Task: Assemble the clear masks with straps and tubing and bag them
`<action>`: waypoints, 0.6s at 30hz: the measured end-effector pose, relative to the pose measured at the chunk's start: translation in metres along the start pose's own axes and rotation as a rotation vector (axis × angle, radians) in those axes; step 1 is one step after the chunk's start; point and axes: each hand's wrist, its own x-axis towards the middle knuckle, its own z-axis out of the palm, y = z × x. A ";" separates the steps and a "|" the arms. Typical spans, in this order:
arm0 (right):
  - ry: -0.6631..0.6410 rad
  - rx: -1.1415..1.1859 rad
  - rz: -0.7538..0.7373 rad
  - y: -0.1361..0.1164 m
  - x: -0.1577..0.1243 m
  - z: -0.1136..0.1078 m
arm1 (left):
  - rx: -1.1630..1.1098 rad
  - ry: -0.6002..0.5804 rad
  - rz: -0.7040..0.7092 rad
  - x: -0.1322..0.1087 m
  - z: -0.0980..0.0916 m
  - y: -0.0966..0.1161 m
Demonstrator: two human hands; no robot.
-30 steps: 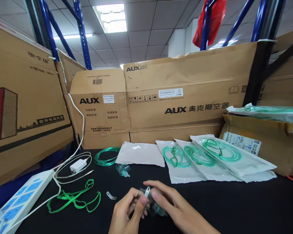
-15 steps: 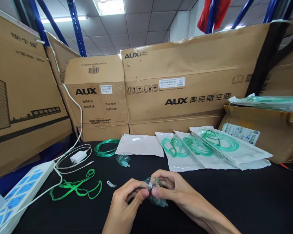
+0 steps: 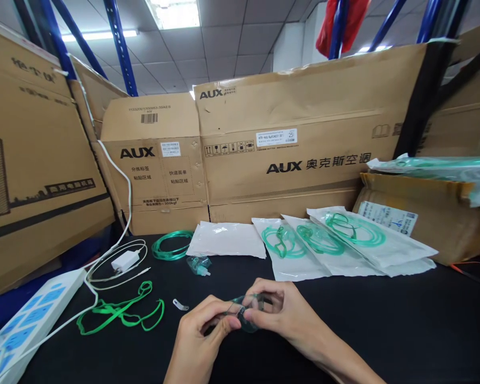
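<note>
Both hands meet over the black table (image 3: 384, 330) near its front edge. My left hand (image 3: 200, 338) and my right hand (image 3: 282, 314) pinch a clear, green-tinted plastic mask (image 3: 246, 314) between thumbs and fingers. A small metal clip (image 3: 181, 305) lies on the table just left of my left hand. A green elastic strap (image 3: 120, 312) lies further left. A small clear connector with a green tip (image 3: 199, 265) and a coil of green tubing (image 3: 171, 248) lie behind the hands.
An empty white pouch (image 3: 226, 247) and sealed pouches with green tubing (image 3: 332, 242) lie at the back. Cardboard boxes (image 3: 288, 149) wall in the table. A white power strip (image 3: 28, 320), a white charger (image 3: 122, 261) and its cable sit at the left.
The hands have turned the clear mask and lowered it slightly; the metal strip seen a second ago between the fingers no longer shows. The view has shifted a little.
</note>
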 end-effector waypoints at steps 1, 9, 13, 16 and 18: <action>0.005 -0.001 -0.002 0.002 0.001 0.000 | 0.011 0.004 0.007 0.000 0.000 0.000; -0.026 0.046 0.032 0.006 0.002 0.002 | 0.054 -0.004 0.039 -0.002 0.000 -0.005; -0.043 0.062 0.041 -0.001 -0.002 0.004 | 0.048 -0.039 0.056 -0.002 -0.002 -0.006; -0.069 0.068 0.041 -0.003 -0.004 0.004 | 0.019 0.008 0.049 -0.002 0.000 -0.003; -0.103 0.071 0.038 -0.004 -0.006 0.003 | 0.015 0.007 0.055 -0.003 0.001 0.000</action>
